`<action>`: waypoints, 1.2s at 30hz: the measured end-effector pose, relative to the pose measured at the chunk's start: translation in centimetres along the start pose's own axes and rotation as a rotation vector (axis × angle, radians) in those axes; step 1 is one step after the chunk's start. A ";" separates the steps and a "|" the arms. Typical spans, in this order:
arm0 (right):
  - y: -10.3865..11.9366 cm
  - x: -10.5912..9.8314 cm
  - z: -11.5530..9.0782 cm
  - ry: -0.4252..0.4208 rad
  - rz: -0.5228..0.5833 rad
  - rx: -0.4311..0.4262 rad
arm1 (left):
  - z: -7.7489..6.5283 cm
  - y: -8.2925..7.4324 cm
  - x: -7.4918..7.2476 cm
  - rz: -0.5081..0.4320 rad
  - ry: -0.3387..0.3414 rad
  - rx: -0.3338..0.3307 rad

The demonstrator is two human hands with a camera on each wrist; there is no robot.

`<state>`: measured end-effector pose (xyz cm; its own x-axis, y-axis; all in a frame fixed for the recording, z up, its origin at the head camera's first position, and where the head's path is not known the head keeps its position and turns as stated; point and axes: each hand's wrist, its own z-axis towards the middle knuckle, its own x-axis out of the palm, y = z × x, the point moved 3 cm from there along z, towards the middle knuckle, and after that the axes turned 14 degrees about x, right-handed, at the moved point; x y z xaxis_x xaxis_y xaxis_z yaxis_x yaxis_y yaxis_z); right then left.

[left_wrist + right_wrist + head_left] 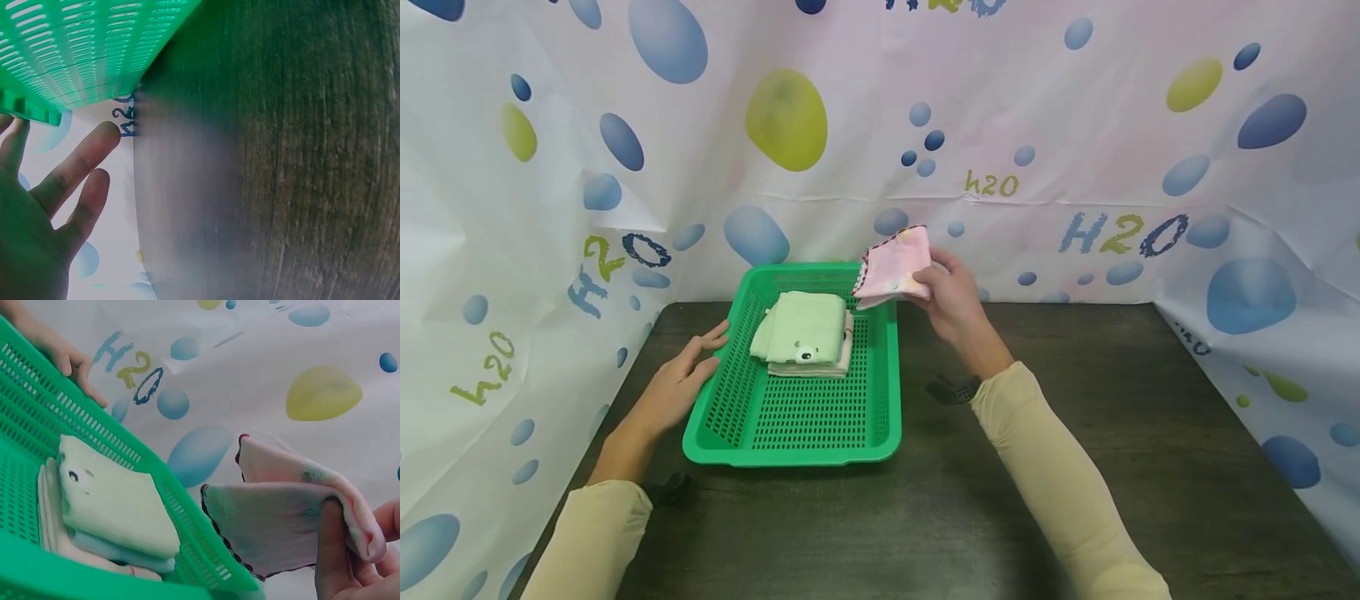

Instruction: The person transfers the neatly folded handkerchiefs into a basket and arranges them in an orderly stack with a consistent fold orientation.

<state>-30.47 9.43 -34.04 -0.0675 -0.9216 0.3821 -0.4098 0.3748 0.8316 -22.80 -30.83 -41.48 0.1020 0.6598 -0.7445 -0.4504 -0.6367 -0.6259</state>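
Note:
My right hand (953,302) pinches a folded pink cloth (895,265) with a dark stitched edge, thumb on one side and fingers on the other. It is held up over the back right corner of a green perforated basket (812,457). Inside the basket lies a folded light green towel (808,325) with a small animal face, on top of a cream folded cloth (844,354). A bluish layer (122,551) shows under the green towel in the right wrist view. My left hand (679,385) rests at the basket's left rim, its fingers mostly straight.
The basket stands on a dark wooden table (820,533). A white sheet (880,100) printed with blue and green ovals hangs behind the table and along both sides. Dark straps (951,389) show by the wrists.

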 end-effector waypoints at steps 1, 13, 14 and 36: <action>-0.1 0.2 0.1 0.002 0.006 0.003 | 0.0 0.0 0.0 -0.001 0.000 0.002; -1.5 3.0 0.8 0.031 0.031 0.023 | -0.1 -0.1 0.1 -0.003 -0.006 -0.003; -1.7 3.3 0.8 0.034 0.035 0.026 | -0.1 -0.1 0.1 -0.004 -0.005 -0.004; -5.1 9.4 2.6 0.066 0.095 0.109 | -0.1 -0.2 0.1 -0.006 -0.006 -0.006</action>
<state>-31.32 -1.37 -35.75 -0.0518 -0.8725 0.4858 -0.5010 0.4435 0.7431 -22.68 -30.70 -41.46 0.0994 0.6657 -0.7396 -0.4447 -0.6352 -0.6315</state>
